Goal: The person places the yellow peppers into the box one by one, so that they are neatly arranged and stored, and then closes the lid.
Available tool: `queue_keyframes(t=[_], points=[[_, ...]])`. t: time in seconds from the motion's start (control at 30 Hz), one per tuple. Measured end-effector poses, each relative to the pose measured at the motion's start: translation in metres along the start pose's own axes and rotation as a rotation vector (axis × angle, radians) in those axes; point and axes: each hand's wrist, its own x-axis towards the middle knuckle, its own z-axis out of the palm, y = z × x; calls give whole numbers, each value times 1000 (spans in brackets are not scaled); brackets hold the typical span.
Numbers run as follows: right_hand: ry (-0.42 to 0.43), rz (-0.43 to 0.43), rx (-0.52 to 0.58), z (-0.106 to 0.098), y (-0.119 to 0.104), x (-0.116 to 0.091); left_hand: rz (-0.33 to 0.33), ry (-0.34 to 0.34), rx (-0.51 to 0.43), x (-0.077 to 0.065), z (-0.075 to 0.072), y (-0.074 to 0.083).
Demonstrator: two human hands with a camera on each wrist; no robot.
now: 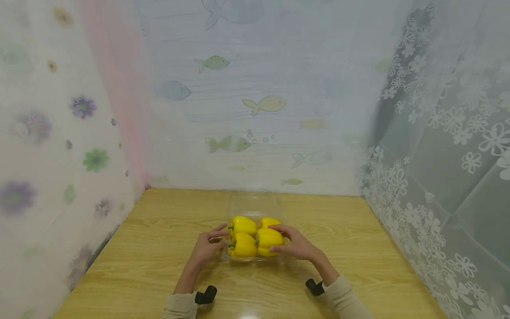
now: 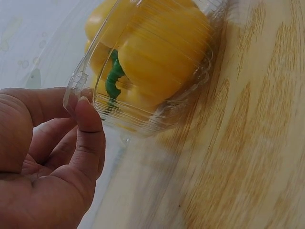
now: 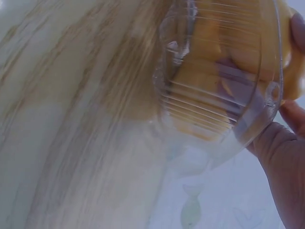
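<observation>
A clear plastic clamshell container (image 1: 255, 260) holds several yellow bell peppers with green stems. My left hand (image 1: 208, 246) is at the container's left side; in the left wrist view its thumb and a finger pinch the clear rim (image 2: 71, 98), beside a pepper (image 2: 162, 52) with its stem toward the hand. My right hand (image 1: 296, 244) reaches in from the right and grips the front right bell pepper (image 1: 268, 239) between thumb and fingers. Behind that one, another bell pepper (image 1: 269, 221) is partly covered by the hand. Two more, a rear pepper (image 1: 244, 225) and a front pepper (image 1: 245, 246), sit on the left.
The container's lid (image 1: 255, 204) stands open at the back, toward the fish-printed curtain (image 1: 255, 146). Wood-grain tabletop (image 1: 159, 248) surrounds the container. Flower-patterned curtains hang left and right. Black wrist mounts (image 1: 206, 295) stick out near both sleeves.
</observation>
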Motion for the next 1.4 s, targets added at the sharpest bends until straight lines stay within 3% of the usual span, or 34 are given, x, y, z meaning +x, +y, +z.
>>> queue_keyframes(t=[0.43,0.83,1.4], points=[[-50,73,3,-2,-11,-4,-12,2,-1,2,0,-1],[-95,154,123,-5,-11,-4,-20,-7,-19,0,0,0],[-178,176,154,-12,-13,-1,-18,-12,-13,1,-1,1]])
